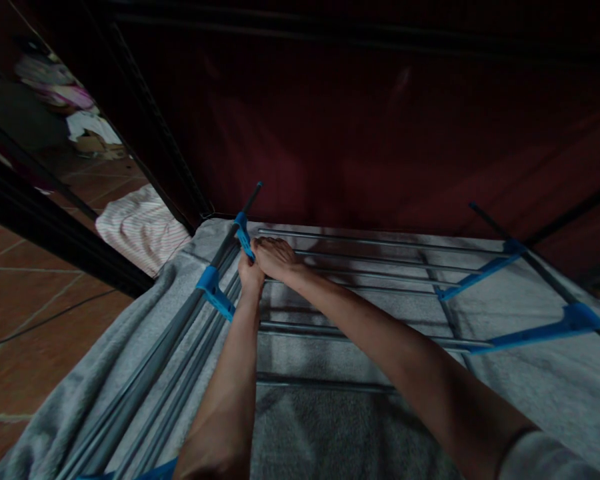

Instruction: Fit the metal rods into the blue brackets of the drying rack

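A metal rack frame of grey tubes [153,357] and blue plastic brackets lies on a grey blanket. My left hand [251,273] is closed at the inner end of the far-left blue bracket [243,235]. My right hand [275,257] presses close against it from the right, fingers curled over the same end, where the bracket meets the thin rods. The exact grip point is hidden by my fingers. A second blue bracket [216,293] sits just left of my left wrist. Thin rods [380,240] run right to more blue brackets [535,332].
A grey blanket [320,427] covers the surface under the rack. Behind it stands a dark red panel [355,147] with a black frame. To the left are a dark post [65,223], a striped cloth [143,223], tiled floor [25,300] and piled clothes [63,93].
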Tool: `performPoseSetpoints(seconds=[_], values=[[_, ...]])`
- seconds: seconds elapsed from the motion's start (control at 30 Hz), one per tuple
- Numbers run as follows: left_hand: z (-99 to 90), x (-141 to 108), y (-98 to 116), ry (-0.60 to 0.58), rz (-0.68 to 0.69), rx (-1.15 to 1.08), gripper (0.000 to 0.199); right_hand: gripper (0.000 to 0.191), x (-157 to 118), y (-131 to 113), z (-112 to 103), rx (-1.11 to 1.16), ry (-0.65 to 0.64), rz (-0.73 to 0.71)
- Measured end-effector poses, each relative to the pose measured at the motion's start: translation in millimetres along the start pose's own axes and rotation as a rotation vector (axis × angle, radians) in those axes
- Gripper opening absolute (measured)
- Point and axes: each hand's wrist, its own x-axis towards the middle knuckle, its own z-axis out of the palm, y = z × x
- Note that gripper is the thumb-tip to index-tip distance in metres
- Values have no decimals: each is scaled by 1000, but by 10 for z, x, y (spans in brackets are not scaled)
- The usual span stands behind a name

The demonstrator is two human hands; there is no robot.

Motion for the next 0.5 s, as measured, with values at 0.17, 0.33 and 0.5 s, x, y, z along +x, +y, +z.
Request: performPoseSetpoints(seconds=[0.17,0.33,0.5], values=[[13,-33,60,18,-5,37,20,33,-40,90,-2,76,-70,9],[55,-69,83,46,-3,84,20,31,-184,253,-54,72,-153,24],[75,-102,71,46,20,113,20,29,-229,354,-69,84,-154,2]])
